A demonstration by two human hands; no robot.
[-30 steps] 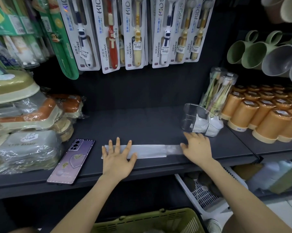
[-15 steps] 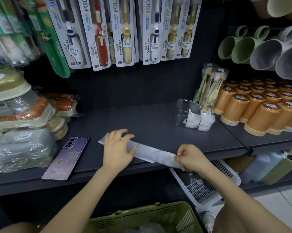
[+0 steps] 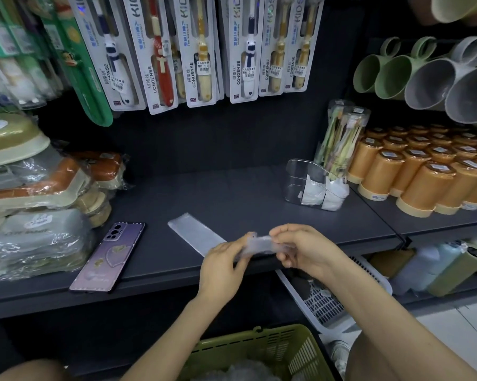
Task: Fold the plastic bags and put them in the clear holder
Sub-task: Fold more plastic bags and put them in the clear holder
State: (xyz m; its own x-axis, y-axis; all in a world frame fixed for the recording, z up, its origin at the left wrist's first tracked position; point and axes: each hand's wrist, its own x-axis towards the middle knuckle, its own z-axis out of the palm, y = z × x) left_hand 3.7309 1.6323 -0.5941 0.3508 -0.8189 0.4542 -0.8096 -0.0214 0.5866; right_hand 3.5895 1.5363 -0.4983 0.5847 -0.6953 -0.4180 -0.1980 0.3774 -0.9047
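Note:
A plastic bag [image 3: 196,232], folded into a long narrow strip, lies slanted on the dark shelf [image 3: 232,196], its far end pointing back left. Its near end is lifted and folded over at the shelf's front edge. My left hand [image 3: 223,266] pinches that folded end from the left, and my right hand [image 3: 303,250] pinches it from the right. The clear holder [image 3: 295,174] stands at the back right of the shelf with white folded bags in its right half.
A purple phone [image 3: 109,255] lies left of the strip. Wrapped soap boxes [image 3: 36,215] are stacked at the left, orange cups [image 3: 424,174] at the right, toothbrush packs [image 3: 199,50] hang above. A green basket [image 3: 267,353] sits below my arms, a white basket [image 3: 322,301] beside it.
My hands moved together toward the shelf's front edge. The strip's right end went from flat to lifted and folded over between both hands; my left hand left the strip's far end.

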